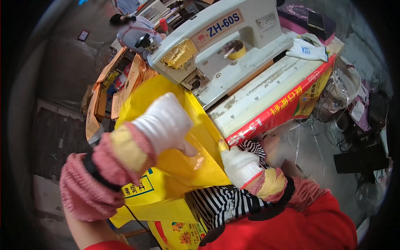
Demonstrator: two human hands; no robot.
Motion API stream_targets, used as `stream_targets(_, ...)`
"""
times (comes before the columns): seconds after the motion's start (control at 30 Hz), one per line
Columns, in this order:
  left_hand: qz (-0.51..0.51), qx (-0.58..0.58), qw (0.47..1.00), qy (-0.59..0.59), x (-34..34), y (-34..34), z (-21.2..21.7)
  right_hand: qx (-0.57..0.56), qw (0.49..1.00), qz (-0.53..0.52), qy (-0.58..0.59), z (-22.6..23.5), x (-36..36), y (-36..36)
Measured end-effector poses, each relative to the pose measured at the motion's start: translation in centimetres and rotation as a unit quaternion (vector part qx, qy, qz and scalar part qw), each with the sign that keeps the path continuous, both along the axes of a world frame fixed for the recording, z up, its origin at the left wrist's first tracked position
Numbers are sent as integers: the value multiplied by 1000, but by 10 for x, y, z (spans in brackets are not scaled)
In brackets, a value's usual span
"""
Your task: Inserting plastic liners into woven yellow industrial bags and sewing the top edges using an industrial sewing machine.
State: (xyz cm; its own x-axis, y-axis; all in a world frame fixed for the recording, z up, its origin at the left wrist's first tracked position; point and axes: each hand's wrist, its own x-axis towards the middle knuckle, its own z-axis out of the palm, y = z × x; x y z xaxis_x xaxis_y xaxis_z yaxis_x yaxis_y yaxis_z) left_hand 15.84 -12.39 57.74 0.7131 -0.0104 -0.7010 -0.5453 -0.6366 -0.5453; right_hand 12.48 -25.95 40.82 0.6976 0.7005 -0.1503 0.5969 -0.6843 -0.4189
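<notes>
The yellow bag [196,137] hides the left hand's [164,121] fingertips, seemingly pinching it.

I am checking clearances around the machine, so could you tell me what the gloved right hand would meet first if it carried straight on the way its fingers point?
The right hand grips the yellow woven bag's edge, fingers pointing up and away. Going straight on, it would probably meet the red-edged table front first, then the sewing machine; depth is uncertain.

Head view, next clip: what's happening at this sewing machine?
A person in white knit gloves is handling a yellow woven bag at a cream sewing machine. The left hand pinches the bag's upper part in front of the machine head, while the right hand grips its edge beside the table with a red front strip. More printed bags are stacked behind the machine.
</notes>
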Motion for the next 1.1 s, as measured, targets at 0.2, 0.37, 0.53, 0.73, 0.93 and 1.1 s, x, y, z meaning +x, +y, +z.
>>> stream_targets(0.2,98,-304,941,115,-52,-29,12,2,999,-47,14,-21,60,64)
stream_targets(0.37,227,-480,847,-23,-89,-72,-84,124,977,-39,-167,-39,104,136)
stream_targets(0.53,122,-459,875,-95,-34,-52,-61,155,987,-13,-42,-3,91,96)
stream_targets(0.73,217,-270,878,-331,13,16,-81,123,971,71,195,-26,69,28)
stream_targets(0.93,370,-190,882,-221,-95,124,-185,241,842,14,483,-23,50,17)
stream_targets(1.1,454,-30,887,-79,-77,160,-145,216,781,-38,585,-25,46,25)
